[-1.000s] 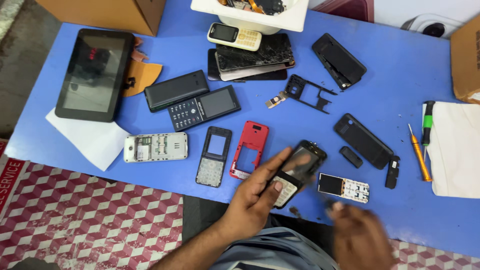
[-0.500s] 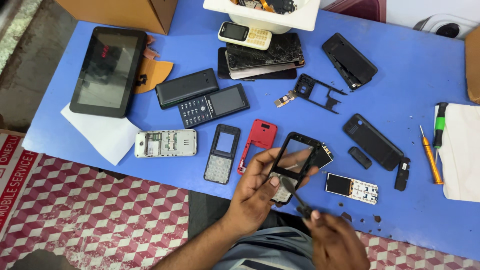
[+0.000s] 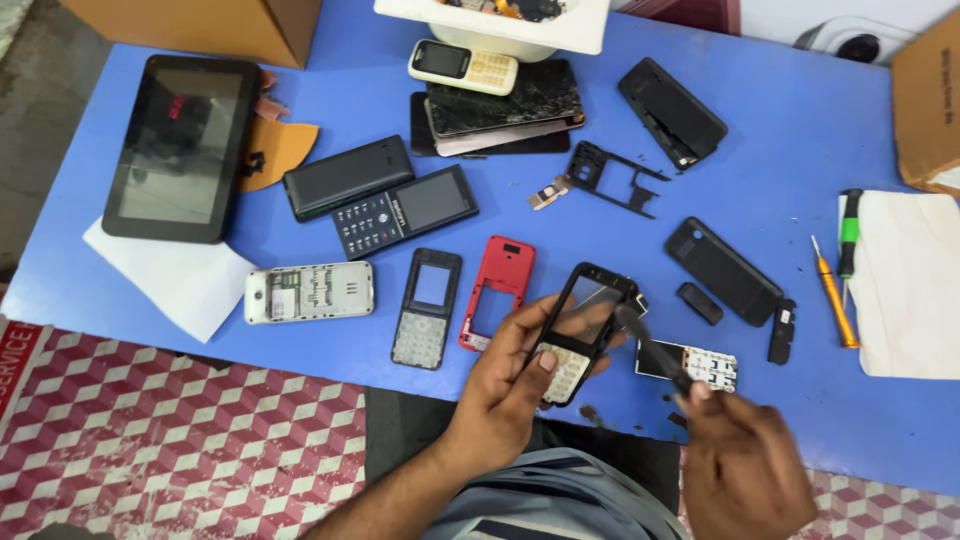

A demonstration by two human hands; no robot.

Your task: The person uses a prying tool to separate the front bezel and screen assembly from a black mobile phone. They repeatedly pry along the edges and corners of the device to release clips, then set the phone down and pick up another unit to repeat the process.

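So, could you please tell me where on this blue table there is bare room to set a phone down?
Bare blue table lies between the black back cover and the cardboard box. Another patch runs along the near edge below the orange screwdriver. The middle, around both hands, is crowded.

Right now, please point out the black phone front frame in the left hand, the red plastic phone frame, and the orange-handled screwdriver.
black phone front frame (image 3: pixel 583 318): head view, on its screen window.
red plastic phone frame (image 3: pixel 505 262): head view, on its upper part.
orange-handled screwdriver (image 3: pixel 833 303): head view, on its handle.
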